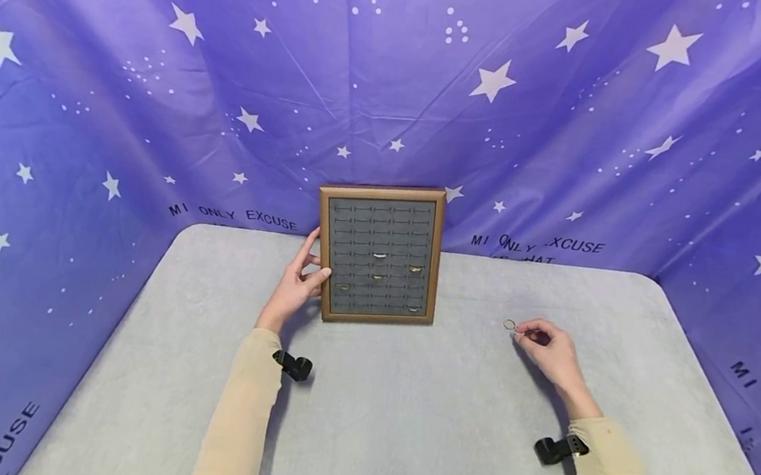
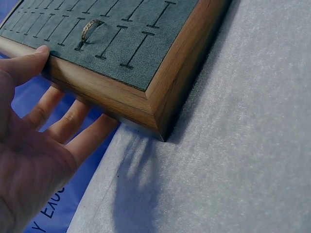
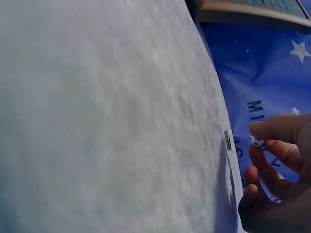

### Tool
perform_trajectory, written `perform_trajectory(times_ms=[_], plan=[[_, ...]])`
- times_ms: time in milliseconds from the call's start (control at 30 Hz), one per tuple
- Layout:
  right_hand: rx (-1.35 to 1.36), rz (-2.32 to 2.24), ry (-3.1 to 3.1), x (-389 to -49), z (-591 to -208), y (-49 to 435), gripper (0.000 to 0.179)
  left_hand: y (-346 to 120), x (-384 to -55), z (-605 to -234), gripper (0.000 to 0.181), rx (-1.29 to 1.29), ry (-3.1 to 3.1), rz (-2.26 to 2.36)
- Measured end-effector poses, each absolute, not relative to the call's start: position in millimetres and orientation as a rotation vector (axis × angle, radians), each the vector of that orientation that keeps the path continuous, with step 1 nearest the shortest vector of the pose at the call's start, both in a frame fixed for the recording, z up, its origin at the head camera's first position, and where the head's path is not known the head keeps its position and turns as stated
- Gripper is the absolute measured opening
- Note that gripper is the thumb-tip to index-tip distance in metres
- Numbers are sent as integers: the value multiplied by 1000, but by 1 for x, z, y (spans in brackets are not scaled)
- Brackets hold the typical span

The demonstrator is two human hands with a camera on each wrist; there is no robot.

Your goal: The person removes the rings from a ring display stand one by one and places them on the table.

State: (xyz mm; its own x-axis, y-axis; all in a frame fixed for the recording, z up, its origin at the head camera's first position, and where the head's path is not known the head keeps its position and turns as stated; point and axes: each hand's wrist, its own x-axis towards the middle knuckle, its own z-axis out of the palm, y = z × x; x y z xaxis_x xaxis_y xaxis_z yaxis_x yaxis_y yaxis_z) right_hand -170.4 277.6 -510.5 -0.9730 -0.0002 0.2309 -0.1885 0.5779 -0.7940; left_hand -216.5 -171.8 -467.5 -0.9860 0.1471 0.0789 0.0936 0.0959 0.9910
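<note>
Upright on the table stands a ring display board with a brown wooden frame and grey slotted padding, holding several gold and silver rings. My left hand grips its left side, thumb on the front of the frame and fingers behind. A gold ring sits in a slot close to that thumb in the left wrist view. To the right of the board, my right hand pinches a small silver ring between thumb and fingertips. Just beyond those fingertips is a second, gold ring on the table.
The light grey table has rounded far corners. A purple curtain with white stars hangs behind it and along both sides. Black cameras are strapped on the left wrist and the right wrist.
</note>
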Motion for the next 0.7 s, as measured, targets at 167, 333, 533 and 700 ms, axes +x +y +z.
perform_trajectory(times_ms=[167,333,533,700], plan=[[96,1309,-2622,-173,-510,288,9,-170,-212,-460,73,247,2301,2058],[85,1304,-2618,-177,-511,294,10,-171,-212,-459,73,270,2312,2057],[74,1287,-2639,-182,-512,301,11,-171,-213,-460,73,289,2320,2061],[57,1260,-2660,-185,-510,308,11,-171,-213,-461,73,281,2295,2066]])
